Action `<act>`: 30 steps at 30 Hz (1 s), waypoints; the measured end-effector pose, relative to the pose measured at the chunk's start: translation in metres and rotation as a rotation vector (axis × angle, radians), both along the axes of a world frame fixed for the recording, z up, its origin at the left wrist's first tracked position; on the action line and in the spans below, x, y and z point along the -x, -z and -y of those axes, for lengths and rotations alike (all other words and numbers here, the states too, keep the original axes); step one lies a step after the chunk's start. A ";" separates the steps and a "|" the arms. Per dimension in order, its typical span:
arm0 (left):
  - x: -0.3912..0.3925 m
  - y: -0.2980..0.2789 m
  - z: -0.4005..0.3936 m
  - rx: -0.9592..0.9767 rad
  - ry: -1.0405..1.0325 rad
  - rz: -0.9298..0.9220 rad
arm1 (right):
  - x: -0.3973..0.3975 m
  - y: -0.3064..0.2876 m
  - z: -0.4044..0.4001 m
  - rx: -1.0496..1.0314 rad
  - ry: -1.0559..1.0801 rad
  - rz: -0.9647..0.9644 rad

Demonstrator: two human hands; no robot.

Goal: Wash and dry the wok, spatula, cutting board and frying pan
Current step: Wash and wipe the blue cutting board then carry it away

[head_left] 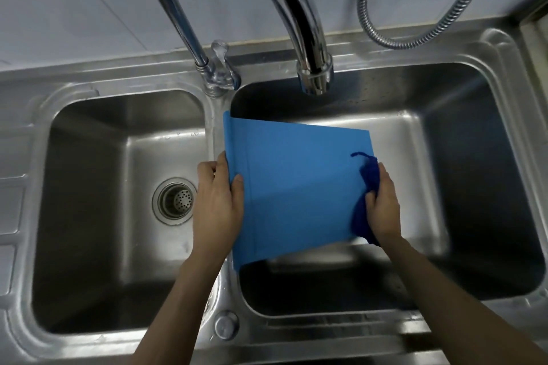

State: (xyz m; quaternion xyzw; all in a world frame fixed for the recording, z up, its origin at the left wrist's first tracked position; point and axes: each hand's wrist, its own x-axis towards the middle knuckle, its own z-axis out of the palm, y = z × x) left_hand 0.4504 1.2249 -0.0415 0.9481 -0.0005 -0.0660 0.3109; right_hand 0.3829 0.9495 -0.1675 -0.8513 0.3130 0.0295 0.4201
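A blue cutting board [296, 187] is held flat over the right sink basin, its left edge above the divider. My left hand [218, 204] grips the board's left edge, thumb on top. My right hand [382, 204] presses a dark blue cloth [367, 181] against the board's right edge; part of the cloth hangs below the hand. No wok, spatula or frying pan is in view.
The steel double sink [127, 80] fills the view: a left basin with a drain strainer [175, 201] and a larger right basin [474, 187]. Two chrome faucets [311, 47] rise at the back, with a metal hose [415, 41] at the upper right. No water is running.
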 end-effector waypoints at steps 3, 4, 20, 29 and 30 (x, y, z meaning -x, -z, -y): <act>0.001 0.000 0.001 -0.005 -0.013 0.018 | -0.004 0.000 0.004 -0.002 0.097 -0.035; 0.001 -0.001 0.001 -0.003 -0.018 0.022 | -0.003 -0.003 0.000 -0.004 0.111 -0.039; -0.003 -0.001 0.003 -0.071 0.019 0.063 | -0.076 -0.070 -0.158 -0.061 -0.495 0.442; -0.007 0.007 -0.016 -0.499 0.240 0.124 | -0.049 0.019 -0.108 -0.256 -0.309 0.298; -0.004 0.007 -0.019 -0.522 0.242 0.128 | -0.042 0.029 -0.108 -0.271 -0.345 0.259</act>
